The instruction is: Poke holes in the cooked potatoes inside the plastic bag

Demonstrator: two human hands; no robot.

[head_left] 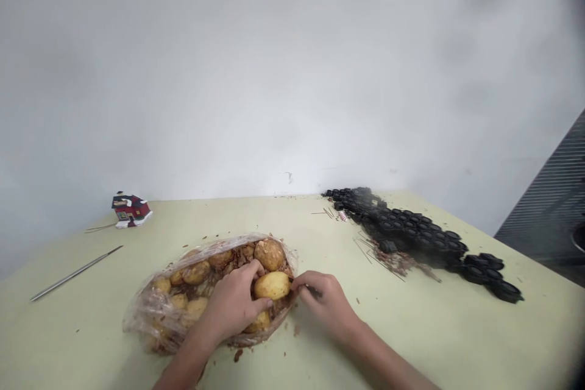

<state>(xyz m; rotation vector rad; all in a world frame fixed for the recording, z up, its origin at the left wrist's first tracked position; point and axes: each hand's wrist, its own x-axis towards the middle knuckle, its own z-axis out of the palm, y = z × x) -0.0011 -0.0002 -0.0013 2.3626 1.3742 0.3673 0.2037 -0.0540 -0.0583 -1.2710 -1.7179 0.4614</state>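
Note:
A clear plastic bag [146, 317] lies open on the table, holding several yellow-brown potatoes [197, 272] among brown peel scraps. Over the bag's right part, my left hand [235, 301] grips one pale yellow potato [273, 286] between thumb and fingers. My right hand [326, 301] is closed in a pinch at that potato's right end. A thin dark tool [313, 290] shows partly between its fingers; its tip and exact kind are hidden.
Black round plastic pots or caps [411, 225] are piled along the right, beside thin brown sticks [388, 259]. A small red model house [130, 210] stands at the back left. In front of it lies a slim metal rod [75, 274]. A white wall [274, 73] rises behind the table.

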